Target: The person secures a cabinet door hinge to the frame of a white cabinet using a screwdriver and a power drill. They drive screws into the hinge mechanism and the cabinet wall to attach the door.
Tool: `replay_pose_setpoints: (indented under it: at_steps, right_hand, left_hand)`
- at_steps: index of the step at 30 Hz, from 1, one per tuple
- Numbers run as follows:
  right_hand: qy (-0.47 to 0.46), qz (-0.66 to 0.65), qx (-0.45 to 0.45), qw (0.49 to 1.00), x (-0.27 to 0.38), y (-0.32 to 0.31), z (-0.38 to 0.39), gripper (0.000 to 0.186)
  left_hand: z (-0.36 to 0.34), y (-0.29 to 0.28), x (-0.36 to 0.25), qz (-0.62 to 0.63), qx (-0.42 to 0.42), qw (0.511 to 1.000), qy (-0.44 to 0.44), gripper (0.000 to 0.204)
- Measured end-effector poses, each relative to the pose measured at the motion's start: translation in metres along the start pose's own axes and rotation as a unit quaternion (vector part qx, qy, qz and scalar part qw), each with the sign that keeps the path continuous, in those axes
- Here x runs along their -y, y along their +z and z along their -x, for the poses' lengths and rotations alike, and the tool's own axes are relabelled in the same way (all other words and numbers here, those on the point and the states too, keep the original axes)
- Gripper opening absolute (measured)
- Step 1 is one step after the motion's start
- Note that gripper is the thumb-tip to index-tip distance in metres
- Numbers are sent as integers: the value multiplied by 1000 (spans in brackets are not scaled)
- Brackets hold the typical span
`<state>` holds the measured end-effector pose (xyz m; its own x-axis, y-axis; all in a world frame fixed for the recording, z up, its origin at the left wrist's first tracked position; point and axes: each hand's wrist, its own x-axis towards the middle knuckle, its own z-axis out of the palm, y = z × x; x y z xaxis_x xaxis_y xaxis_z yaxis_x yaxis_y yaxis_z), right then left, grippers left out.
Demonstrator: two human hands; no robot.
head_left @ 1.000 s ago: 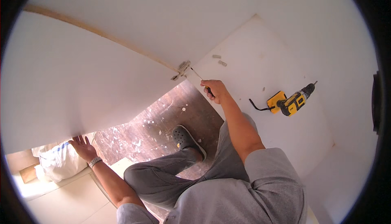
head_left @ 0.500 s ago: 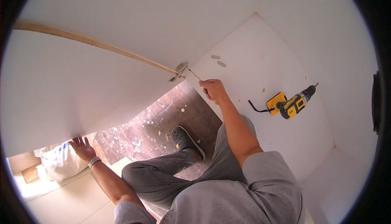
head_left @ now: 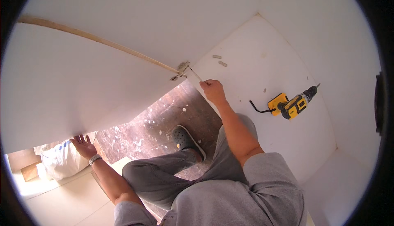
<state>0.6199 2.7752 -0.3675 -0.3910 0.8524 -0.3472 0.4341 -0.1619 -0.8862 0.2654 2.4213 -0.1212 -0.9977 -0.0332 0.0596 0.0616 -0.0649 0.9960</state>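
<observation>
My right hand (head_left: 213, 91) is closed around a screwdriver (head_left: 196, 75), whose handle the fingers mostly hide. The thin shaft points up and left, its dark tip close to a metal hinge (head_left: 182, 67). That hinge joins a white door panel (head_left: 82, 86) to the white cabinet side wall (head_left: 164, 20). My left hand (head_left: 84, 147), with a metal watch on its wrist, rests against the panel's near edge, fingers stretched and apart.
A yellow and black cordless drill (head_left: 295, 107) with a black strap lies on the white cabinet floor (head_left: 262, 70). Two small metal pieces (head_left: 220, 60) lie near the hinge. A white bag (head_left: 61, 162) stands below my left hand. My shoe (head_left: 186, 142) is on the stained brown floor (head_left: 139, 137).
My right hand has turned slightly around the screwdriver, with the tip staying near the hinge. The left hand remains at the panel edge, almost unmoved.
</observation>
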Motion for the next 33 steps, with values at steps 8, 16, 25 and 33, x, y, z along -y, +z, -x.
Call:
replay_pose_setpoints:
  at_steps: [8,16,25,33]
  right_hand:
    - [99,-137,97,981,15,-37,14,27]
    - [63,-277,89,955,35,-87,77,44]
    - [-113,-309,164,930,293,-191,165,38]
    - [-90,-374,178,906,450,-201,210,32]
  left_hand:
    - [-15,0,-7,-6,-14,1000,-26,94]
    - [-27,-18,-29,-25,43,999,-21,99]
    - [-64,1,-194,131,3,985,109,82]
    - [-88,25,-388,117,-4,976,182,80]
